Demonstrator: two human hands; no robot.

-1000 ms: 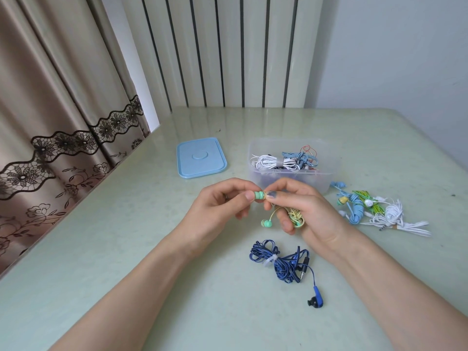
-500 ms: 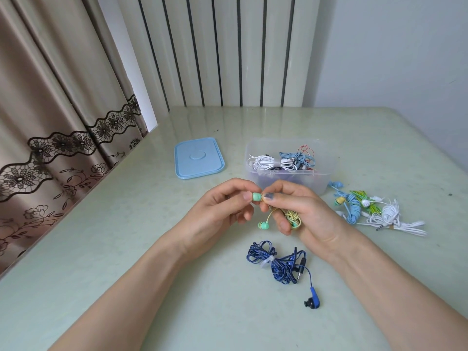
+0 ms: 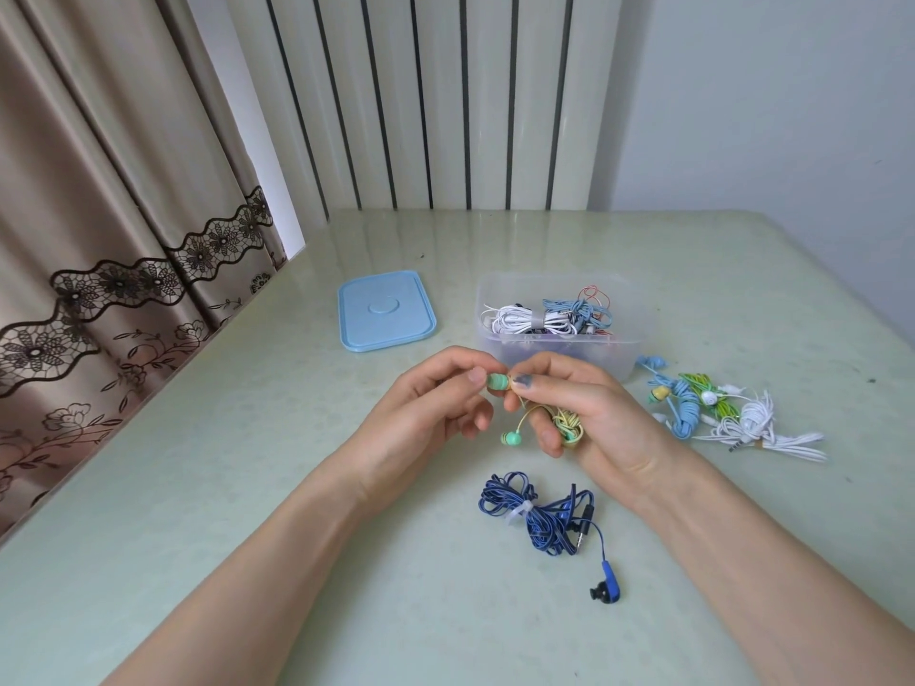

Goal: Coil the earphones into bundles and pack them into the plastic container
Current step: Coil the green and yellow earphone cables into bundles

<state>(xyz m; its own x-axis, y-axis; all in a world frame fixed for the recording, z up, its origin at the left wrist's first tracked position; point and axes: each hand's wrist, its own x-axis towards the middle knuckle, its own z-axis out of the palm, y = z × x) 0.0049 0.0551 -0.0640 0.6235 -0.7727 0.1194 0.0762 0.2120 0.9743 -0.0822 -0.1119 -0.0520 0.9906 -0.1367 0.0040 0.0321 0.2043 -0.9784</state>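
One pair of yellow-corded earphones with mint-green buds (image 3: 569, 423) sits between both hands above the pale green table (image 3: 247, 487), just in front of the clear plastic container (image 3: 629, 349). The loose coil could spring apart if the fingers relax, since no tie is visible on it, and the dangling second bud (image 3: 511, 439) may snag. The right hand (image 3: 589, 413) is curled closed around the coil; the left hand (image 3: 426, 413) pinches one bud (image 3: 497, 381) between thumb and forefinger. A tied dark-blue earphone bundle (image 3: 537, 514) lies nearer, other bundles (image 3: 713, 413) to the right, and a light-blue lid (image 3: 386, 309) to the left.
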